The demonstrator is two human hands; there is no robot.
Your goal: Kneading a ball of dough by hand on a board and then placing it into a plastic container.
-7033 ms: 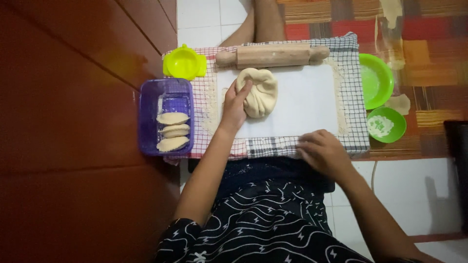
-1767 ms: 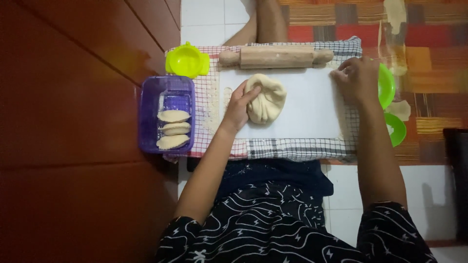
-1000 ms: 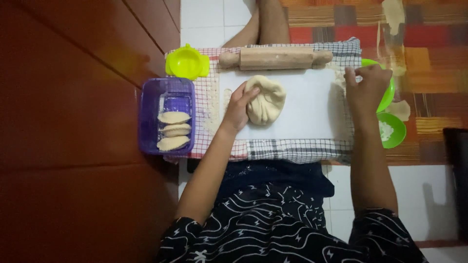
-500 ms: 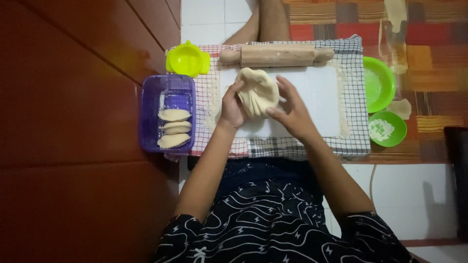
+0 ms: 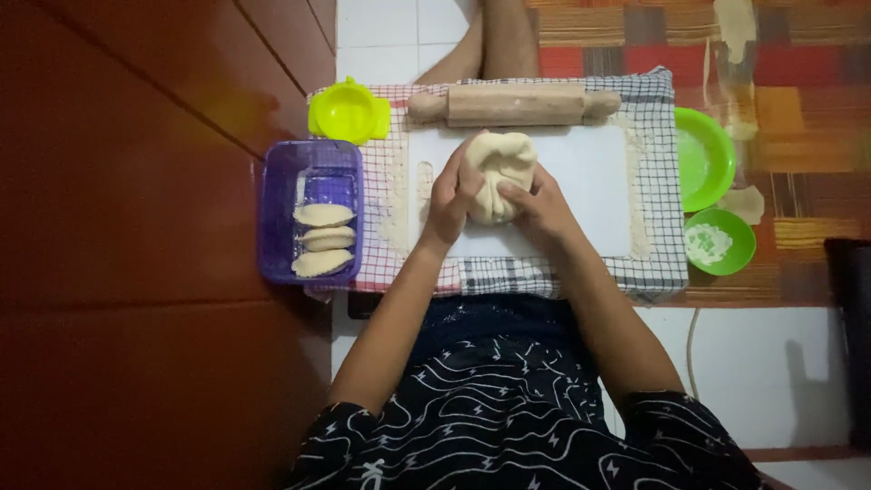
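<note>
Purple plastic tub (image 5: 277,218), three folded pastries inside. Yellow-green pastry press (image 5: 347,111) beyond. Left hand (image 5: 451,198) and right hand (image 5: 543,207) cup a dough lump (image 5: 497,168) on white board (image 5: 590,191). Rolling pin (image 5: 514,104) above. Two green bowls (image 5: 717,204) far right.

White tiled floor (image 5: 780,363) — checked cloth (image 5: 658,263), purple tub (image 5: 277,218), patchwork mat (image 5: 807,118).

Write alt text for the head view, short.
Seen from above, a seated person's left hand and right hand grip a lump of dough on a white board over a checked cloth. Beyond it lies a rolling pin; a purple tub holds three folded pastries.
</note>
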